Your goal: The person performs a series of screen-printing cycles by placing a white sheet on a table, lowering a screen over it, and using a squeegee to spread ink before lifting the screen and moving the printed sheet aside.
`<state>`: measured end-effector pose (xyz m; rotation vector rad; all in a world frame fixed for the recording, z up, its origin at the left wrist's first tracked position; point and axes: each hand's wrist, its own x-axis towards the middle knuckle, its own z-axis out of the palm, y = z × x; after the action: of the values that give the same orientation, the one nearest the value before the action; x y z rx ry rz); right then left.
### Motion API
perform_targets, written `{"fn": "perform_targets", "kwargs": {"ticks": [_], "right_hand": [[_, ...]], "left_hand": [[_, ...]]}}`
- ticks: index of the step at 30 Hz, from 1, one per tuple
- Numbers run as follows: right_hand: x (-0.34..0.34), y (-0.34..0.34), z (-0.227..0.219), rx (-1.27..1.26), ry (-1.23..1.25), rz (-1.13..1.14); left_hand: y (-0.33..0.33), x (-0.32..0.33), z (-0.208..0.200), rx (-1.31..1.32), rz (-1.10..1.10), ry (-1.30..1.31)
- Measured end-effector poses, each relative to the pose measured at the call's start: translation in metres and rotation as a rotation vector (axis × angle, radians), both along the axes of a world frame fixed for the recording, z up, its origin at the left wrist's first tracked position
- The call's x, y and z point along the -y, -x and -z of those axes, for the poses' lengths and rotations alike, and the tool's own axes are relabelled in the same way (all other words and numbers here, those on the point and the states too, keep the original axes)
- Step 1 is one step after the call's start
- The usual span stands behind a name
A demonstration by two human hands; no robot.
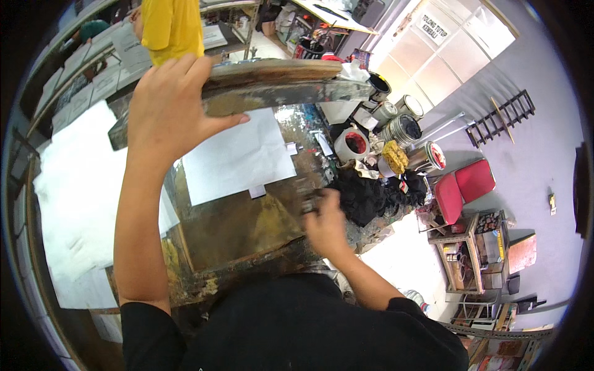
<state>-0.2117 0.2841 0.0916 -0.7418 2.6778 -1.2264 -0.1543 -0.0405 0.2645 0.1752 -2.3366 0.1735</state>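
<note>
My left hand (166, 105) grips the near edge of a worn, paint-stained wooden frame (278, 83), thumb underneath and fingers over the top. The frame is tilted up off the table. Below it a white sheet of paper (241, 161) lies on a stained brown board (229, 232), with small pale tabs (257, 191) at its edges. My right hand (328, 226) is to the right of the board, closed on a dark object (311, 201) smeared by motion; its kind cannot be made out. Beside that hand lies a heap of black cloth (362, 195).
A stack of white sheets (80, 204) lies left of the board. Along the table's right side stand a white tub with red ink (352, 144), several paint cans (402, 130) and a yellow sponge (395, 157). A person in yellow (172, 31) stands across the table. A red chair (448, 195) is at right.
</note>
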Motion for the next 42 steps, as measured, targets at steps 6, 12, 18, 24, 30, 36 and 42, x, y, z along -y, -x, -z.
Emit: {"fn": "perform_targets", "kwargs": {"ticks": [6,12,18,24,30,36,42], "right_hand": [[-0.078,0.15,-0.032,-0.564,-0.076,0.234],[-0.055,0.276,-0.016,-0.542,-0.266,0.238],[-0.023,0.326,0.001,-0.447,-0.196,0.268],[-0.028,0.321,0.013,-0.538,-0.22,0.226],[-0.036,0.315,0.011,-0.689,-0.279,0.138],[0.006,0.176,-0.128,-0.827,0.408,0.281],[0.166,0.076,-0.178,-1.121,0.11,-0.524]], "left_hand": [[0.003,-0.009,0.001,0.045,-0.023,-0.018],[0.001,-0.02,-0.011,0.072,-0.043,-0.023],[-0.001,-0.017,-0.005,0.11,-0.063,-0.05],[0.002,-0.017,-0.008,0.077,-0.041,-0.028],[0.001,-0.017,-0.006,0.085,-0.015,-0.06],[-0.003,-0.009,0.005,0.052,-0.012,0.048],[-0.006,-0.011,0.016,-0.044,-0.005,0.039]]}}
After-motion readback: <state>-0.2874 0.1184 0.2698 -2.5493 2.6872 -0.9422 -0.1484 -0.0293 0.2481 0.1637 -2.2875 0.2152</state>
